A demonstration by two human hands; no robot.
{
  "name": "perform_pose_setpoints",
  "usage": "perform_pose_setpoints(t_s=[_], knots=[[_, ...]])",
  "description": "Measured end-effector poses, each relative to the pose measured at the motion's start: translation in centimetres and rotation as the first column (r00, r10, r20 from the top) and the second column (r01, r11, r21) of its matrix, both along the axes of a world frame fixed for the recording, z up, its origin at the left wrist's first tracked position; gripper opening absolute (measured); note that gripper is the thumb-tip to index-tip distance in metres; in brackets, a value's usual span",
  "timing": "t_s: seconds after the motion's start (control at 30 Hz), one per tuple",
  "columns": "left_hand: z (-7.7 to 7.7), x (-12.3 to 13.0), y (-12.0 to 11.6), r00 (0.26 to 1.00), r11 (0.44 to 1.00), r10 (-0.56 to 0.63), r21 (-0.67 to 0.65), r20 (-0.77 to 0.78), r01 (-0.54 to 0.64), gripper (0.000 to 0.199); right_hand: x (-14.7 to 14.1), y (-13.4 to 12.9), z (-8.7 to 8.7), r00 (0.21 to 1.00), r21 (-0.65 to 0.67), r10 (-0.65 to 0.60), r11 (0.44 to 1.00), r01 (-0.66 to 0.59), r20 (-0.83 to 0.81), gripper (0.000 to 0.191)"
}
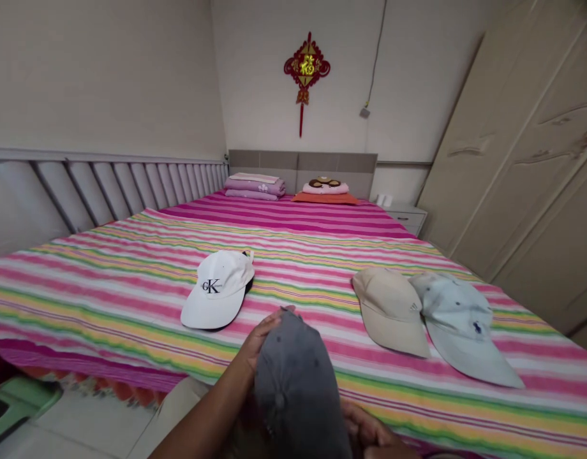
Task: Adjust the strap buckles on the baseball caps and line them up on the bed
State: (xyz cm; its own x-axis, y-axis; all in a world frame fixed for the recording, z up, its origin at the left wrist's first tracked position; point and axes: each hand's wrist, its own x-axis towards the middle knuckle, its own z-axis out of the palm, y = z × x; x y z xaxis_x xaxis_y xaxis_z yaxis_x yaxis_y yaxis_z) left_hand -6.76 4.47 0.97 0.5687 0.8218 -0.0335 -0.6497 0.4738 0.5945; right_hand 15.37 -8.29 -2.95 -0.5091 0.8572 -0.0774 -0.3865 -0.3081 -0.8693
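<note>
In the head view, the person's left hand (265, 338) is gripping a dark grey cloth baseball cap (300, 382), its fingers curling against the crown's far left side; the fingertips are partly hiding behind the fabric, so how tightly they are closing cannot be told. The right hand (372, 433) is resting at the cap's lower right edge, with bent fingers reaching towards it; the cap is covering their tips, so whether they are open or closing on it cannot be told. The grey cap is hanging tilted between both hands, in front of the near edge of a bed spread with a pink, white, yellow and green striped cloth blanket (303, 255).

On the blanket, a white cloth baseball cap with dark "CK" lettering (221, 280) is lying to the left, well apart from the others. To the right, a beige cloth baseball cap (389, 309) is lying against a pale blue cloth baseball cap with a small dark blue emblem (459, 319), the two touching, their brims pointing towards the near edge.

Farther back, folded lilac bedding (255, 188) and a pink folded bundle with a brown pattern (325, 186) are lying before a grey-brown panelled headboard (334, 167). A green plastic stool (23, 408) is standing on the floor at lower left.
</note>
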Motion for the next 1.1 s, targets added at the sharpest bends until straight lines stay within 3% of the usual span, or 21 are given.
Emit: perform_pose_setpoints(t_s=[0.13,0.23,0.33,0.53,0.7,0.8,0.87,0.93,1.0,1.1], knots=[[1.4,1.6,-2.6,0.994,0.974,-0.105,0.204,0.017,0.099,0.043,-0.8,1.3,3.5,0.991,0.004,-0.13,0.991,0.13,-0.032,0.05],[2.8,2.1,-3.9,0.983,0.958,-0.183,0.221,-0.029,0.185,0.047,-2.2,2.4,5.7,0.971,0.027,-0.237,0.971,0.238,-0.016,0.038],[4.0,1.7,-4.5,0.973,0.948,-0.206,0.226,-0.105,0.225,0.05,-3.5,3.0,7.2,0.966,0.022,-0.254,0.967,0.255,-0.037,0.027],[5.3,1.6,-4.8,0.965,0.958,-0.139,0.218,-0.224,0.188,0.03,-3.6,2.8,8.3,0.959,0.061,-0.284,0.957,0.283,-0.003,0.023],[5.2,2.3,-5.1,0.934,0.971,-0.108,0.167,-0.34,0.173,0.023,-2.9,2.8,8.3,0.914,0.288,-0.351,0.914,0.286,0.204,0.023],[5.2,2.5,-5.4,0.918,0.976,-0.075,0.16,-0.391,0.147,0.025,-2.8,2.4,8.9,0.769,0.55,-0.522,0.79,0.273,0.37,0.011],[5.2,2.5,-5.6,0.913,0.976,-0.066,0.166,-0.404,0.143,0.027,-2.8,1.9,9.5,0.652,0.738,-0.651,0.643,0.203,0.388,0.019],[5.4,2.6,-5.9,0.91,0.972,-0.059,0.183,-0.41,0.146,0.028,-2.8,1.6,10.0,0.588,0.869,-0.724,0.49,0.069,0.362,0.031],[5.5,2.6,-6.1,0.906,0.97,-0.037,0.201,-0.421,0.133,0.028,-2.8,1.3,10.2,0.551,0.925,-0.762,0.376,-0.051,0.34,0.031],[5.6,2.6,-6.4,0.888,0.971,0.005,0.216,-0.46,0.106,0.027,-2.8,1.1,10.4,0.486,0.948,-0.815,0.279,-0.15,0.317,0.026]])
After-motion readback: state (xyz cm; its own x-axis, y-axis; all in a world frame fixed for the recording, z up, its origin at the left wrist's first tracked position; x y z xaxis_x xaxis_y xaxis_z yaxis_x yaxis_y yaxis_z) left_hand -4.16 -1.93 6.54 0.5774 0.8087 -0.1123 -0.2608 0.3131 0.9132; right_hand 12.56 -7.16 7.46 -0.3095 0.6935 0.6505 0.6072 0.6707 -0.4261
